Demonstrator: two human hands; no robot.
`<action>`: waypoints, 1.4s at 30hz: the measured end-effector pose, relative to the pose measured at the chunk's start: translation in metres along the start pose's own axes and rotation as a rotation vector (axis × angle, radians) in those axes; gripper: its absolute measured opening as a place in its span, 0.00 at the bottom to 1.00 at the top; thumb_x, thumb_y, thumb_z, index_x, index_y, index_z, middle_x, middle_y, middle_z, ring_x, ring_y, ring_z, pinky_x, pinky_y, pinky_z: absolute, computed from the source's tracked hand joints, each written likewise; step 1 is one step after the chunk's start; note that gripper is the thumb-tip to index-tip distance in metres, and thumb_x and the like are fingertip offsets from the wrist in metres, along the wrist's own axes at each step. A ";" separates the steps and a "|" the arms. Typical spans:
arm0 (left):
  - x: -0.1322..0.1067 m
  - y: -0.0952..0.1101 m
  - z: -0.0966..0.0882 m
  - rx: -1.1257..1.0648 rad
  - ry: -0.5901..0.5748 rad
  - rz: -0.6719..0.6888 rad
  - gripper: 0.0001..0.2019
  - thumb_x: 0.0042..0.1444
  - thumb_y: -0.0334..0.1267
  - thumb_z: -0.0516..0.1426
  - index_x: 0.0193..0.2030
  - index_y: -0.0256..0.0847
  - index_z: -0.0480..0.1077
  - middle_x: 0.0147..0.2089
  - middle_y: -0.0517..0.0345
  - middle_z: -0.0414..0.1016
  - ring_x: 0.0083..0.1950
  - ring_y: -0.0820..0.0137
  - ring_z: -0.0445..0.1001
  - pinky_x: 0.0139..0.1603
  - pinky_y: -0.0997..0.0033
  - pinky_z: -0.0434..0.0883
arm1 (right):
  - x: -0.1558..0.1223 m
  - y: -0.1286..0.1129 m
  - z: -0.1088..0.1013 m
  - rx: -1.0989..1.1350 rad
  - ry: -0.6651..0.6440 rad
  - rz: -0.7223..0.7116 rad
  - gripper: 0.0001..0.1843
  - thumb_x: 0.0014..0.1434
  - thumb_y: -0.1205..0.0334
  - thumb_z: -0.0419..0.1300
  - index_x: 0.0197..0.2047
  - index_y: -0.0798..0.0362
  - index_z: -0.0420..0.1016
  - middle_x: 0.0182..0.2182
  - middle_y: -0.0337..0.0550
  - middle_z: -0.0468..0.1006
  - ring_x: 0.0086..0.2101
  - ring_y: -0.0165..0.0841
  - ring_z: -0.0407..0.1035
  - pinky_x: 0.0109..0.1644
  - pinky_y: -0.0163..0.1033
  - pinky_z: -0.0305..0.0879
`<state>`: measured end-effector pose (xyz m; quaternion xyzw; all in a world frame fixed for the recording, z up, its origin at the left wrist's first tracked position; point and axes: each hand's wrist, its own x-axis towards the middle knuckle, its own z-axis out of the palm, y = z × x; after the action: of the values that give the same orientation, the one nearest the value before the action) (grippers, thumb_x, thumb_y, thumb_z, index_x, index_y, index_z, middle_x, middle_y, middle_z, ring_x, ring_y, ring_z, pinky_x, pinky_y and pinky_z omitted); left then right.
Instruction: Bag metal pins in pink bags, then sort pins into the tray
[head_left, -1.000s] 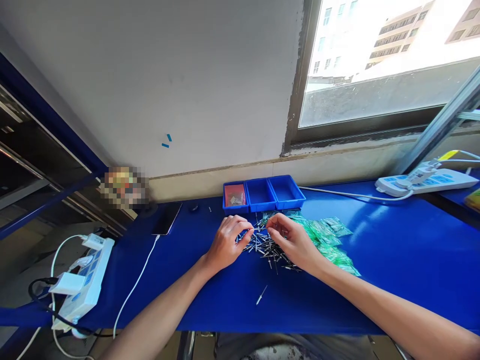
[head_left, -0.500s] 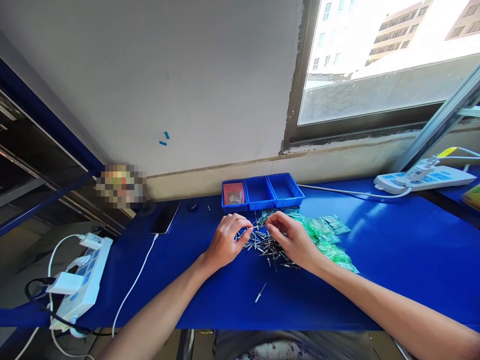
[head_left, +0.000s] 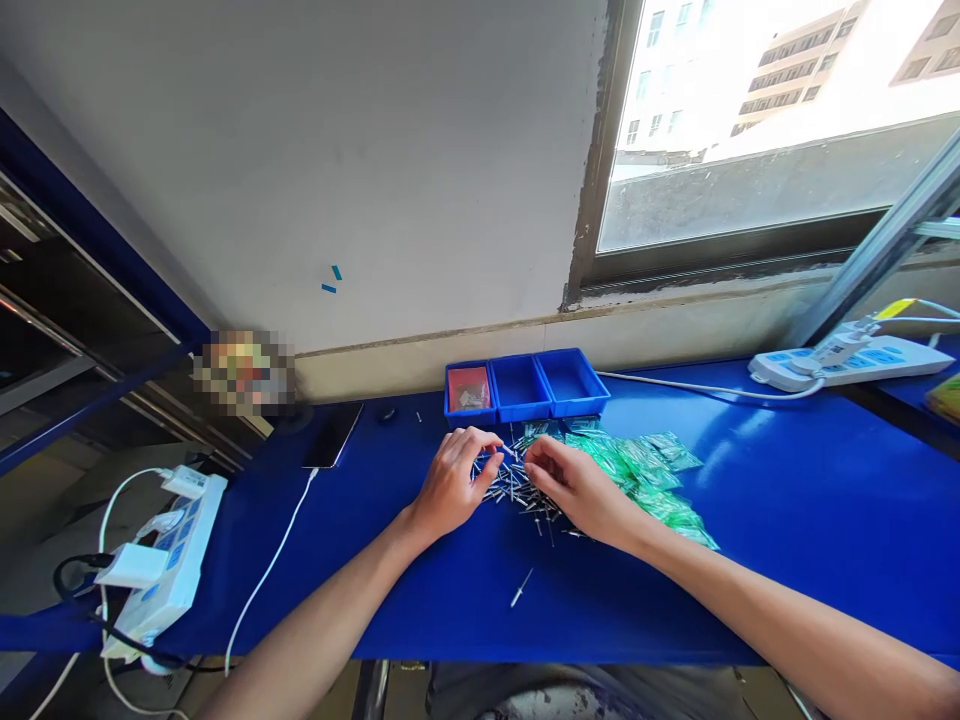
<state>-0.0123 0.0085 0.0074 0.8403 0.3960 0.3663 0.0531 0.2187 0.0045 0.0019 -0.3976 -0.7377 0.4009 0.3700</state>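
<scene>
Slim, silvery metal pins (head_left: 511, 489), some with a thicker sleeve at one end, lie in a tangled pile between and under both hands, on the smooth, deep-blue surface (head_left: 360, 570). One similar loose pin (head_left: 517, 590) lies apart, nearer the person. The left hand (head_left: 454, 480) bends forefinger and thumb towards each other beside a thin pale sliver; I cannot tell whether its grip pinches it. The right hand (head_left: 577, 488) has curled fingers, their tips partly hidden, so its grip cannot be told either; it covers part of the pile. Crinkled, shiny green plastic packets (head_left: 637, 470) spread beyond its wrist. Behind stand three joined blue plastic bins (head_left: 525, 411), the leftmost holding a reddish translucent packet (head_left: 469, 388). Marks on the white plug adapter (head_left: 840, 347) are too small to read.
</scene>
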 end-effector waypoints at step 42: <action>0.024 -0.011 0.017 0.149 -0.359 0.029 0.23 0.70 0.59 0.56 0.61 0.46 0.71 0.59 0.49 0.73 0.57 0.56 0.71 0.57 0.54 0.68 | 0.056 0.022 -0.045 -0.539 -0.020 -0.218 0.13 0.72 0.53 0.55 0.37 0.48 0.74 0.27 0.39 0.77 0.25 0.32 0.64 0.31 0.38 0.50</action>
<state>0.0026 0.0365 0.0047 0.8994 0.3940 0.1810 0.0551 0.2414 0.0758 0.0133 -0.3960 -0.8596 0.1521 0.2847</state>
